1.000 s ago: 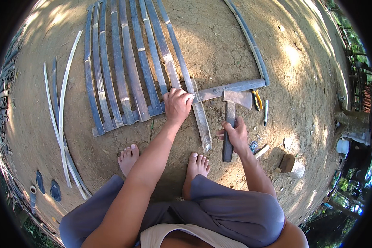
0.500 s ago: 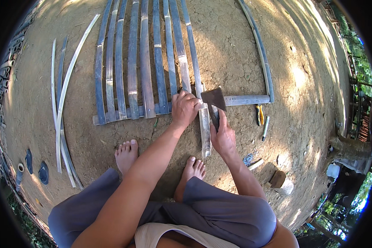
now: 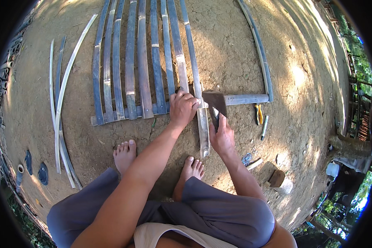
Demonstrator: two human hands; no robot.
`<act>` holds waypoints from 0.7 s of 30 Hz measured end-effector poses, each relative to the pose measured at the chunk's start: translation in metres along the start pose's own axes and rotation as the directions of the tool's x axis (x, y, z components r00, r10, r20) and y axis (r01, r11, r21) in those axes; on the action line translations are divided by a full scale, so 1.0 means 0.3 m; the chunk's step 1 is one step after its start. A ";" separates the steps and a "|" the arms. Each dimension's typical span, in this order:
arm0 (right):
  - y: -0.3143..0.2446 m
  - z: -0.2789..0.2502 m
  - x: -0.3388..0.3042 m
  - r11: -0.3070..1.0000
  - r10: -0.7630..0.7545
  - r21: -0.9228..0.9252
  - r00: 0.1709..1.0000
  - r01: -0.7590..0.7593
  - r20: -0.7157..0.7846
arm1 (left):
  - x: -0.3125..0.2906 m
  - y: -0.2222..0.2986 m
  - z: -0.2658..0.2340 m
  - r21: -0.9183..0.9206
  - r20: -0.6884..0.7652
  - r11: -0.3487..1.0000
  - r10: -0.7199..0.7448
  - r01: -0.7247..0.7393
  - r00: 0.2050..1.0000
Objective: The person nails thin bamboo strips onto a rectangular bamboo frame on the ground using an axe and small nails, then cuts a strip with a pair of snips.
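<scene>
Several bamboo slats (image 3: 144, 62) lie side by side across a bamboo crosspiece (image 3: 132, 112) on the ground. My left hand (image 3: 182, 108) is closed around the lower end of a slat (image 3: 182, 68) near the right side, its thumb reaching the rightmost slat (image 3: 191, 51). Whether the fingers also pinch something small is hidden. In my right hand (image 3: 222, 138) is a hatchet-like tool (image 3: 215, 101) with a broad, dark blade, held by its handle. The blade lies just right of my left thumb, over the crosspiece. A split bamboo piece (image 3: 203, 132) extends toward me between my hands.
Yellow-and-black pliers (image 3: 258, 114) and a marker (image 3: 264, 128) lie right of my right hand. Beyond them are a blue tangle (image 3: 247, 158) and a wood block (image 3: 278, 177). Long loose strips (image 3: 66, 87) lie at left, near dark slippers (image 3: 43, 172). My bare feet (image 3: 125, 155) flank the work.
The hatchet's blade has come down and turned slightly, close to the crosspiece. My left hand keeps its place on the slat, and the whole view has shifted a little.
</scene>
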State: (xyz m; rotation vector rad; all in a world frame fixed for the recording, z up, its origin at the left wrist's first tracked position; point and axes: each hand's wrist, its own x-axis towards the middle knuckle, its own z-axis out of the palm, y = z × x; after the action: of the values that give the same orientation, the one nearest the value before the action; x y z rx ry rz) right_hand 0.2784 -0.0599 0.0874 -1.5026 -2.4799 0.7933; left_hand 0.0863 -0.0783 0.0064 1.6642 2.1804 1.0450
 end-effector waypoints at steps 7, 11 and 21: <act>0.036 0.031 -0.024 1.000 -0.012 0.007 1.000 0.012 -0.011 | -0.002 0.009 0.000 0.009 -0.013 1.000 0.004 -0.004 1.000; 0.037 0.021 -0.012 0.999 -0.035 -0.010 0.999 0.035 -0.024 | -0.017 0.036 0.009 0.026 -0.082 1.000 0.011 -0.008 0.997; 0.004 -0.003 0.016 0.987 0.048 -0.158 0.989 -0.025 0.140 | -0.014 0.048 0.021 0.049 -0.066 0.995 -0.083 0.086 0.994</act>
State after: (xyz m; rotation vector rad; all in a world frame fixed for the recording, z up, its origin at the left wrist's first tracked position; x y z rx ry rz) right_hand 0.2772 -0.0549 0.0870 -1.5989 -2.6830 0.7541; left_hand 0.1022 -0.0778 0.0102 1.5653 2.3154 1.0406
